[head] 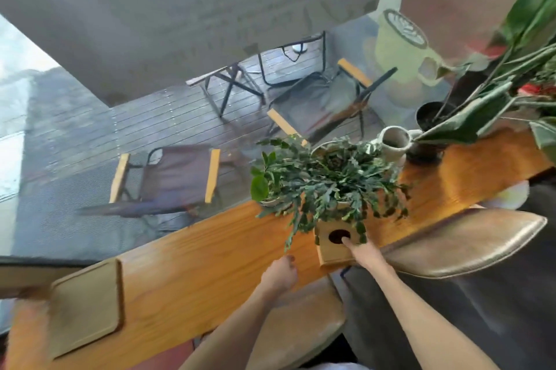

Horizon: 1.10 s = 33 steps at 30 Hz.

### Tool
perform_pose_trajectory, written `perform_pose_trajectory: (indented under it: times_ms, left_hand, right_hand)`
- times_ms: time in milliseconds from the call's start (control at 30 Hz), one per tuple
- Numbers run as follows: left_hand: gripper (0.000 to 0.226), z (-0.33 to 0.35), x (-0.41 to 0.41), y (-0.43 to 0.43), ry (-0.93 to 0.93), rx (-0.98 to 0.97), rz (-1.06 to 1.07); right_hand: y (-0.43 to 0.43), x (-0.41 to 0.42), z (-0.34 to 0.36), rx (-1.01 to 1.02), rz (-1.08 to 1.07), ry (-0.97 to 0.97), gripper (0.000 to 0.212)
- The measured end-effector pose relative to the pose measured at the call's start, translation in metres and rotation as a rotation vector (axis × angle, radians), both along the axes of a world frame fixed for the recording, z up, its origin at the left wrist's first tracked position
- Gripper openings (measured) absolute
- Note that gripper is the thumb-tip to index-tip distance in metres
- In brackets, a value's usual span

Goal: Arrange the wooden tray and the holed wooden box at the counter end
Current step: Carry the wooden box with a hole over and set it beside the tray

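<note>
A flat wooden tray (85, 308) lies on the orange wooden counter (192, 273) at the lower left end. The holed wooden box (332, 246) stands mid-counter, with a trailing green plant (331, 186) growing out of its top. My right hand (362, 252) rests against the box's front face, a finger at the rim of the round dark hole. My left hand (278, 275) hovers over the counter just left of the box, fingers loosely curled, holding nothing.
A small leafy pot (264, 189), a white ceramic vase (394, 142) and a black pot with large leaves (433, 117) stand further along the counter. Brown leather stools (463, 240) sit under its near edge. Folding chairs stand beyond the window.
</note>
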<state>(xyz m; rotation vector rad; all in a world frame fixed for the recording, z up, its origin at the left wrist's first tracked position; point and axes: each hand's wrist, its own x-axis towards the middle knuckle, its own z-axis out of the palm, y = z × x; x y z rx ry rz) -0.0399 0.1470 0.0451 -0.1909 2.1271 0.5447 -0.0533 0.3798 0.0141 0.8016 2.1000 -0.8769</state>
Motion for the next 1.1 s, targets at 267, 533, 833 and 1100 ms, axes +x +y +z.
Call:
perform_pose_trajectory:
  times_ms: [267,533,833,1100]
  left_hand:
    - [0.051,-0.003,0.028,-0.077,-0.046,0.133,0.458]
    - [0.041,0.005,0.085,-0.182,0.007,0.174,0.795]
    - [0.043,-0.016,0.110,-0.296,-0.014,0.317,0.899]
    - [0.061,0.046,0.098,-0.397,-0.008,0.517,0.785]
  right_hand:
    - [-0.148,0.006,0.014,-0.233,0.222,-0.044,0.086]
    - [-0.277,0.049,0.012,-0.293,0.276,-0.072,0.087]
    - [-0.388,0.080,0.018,-0.258,0.216,-0.051,0.086]
    - [-0.480,0.084,0.053,-0.328,0.053,0.051,0.092]
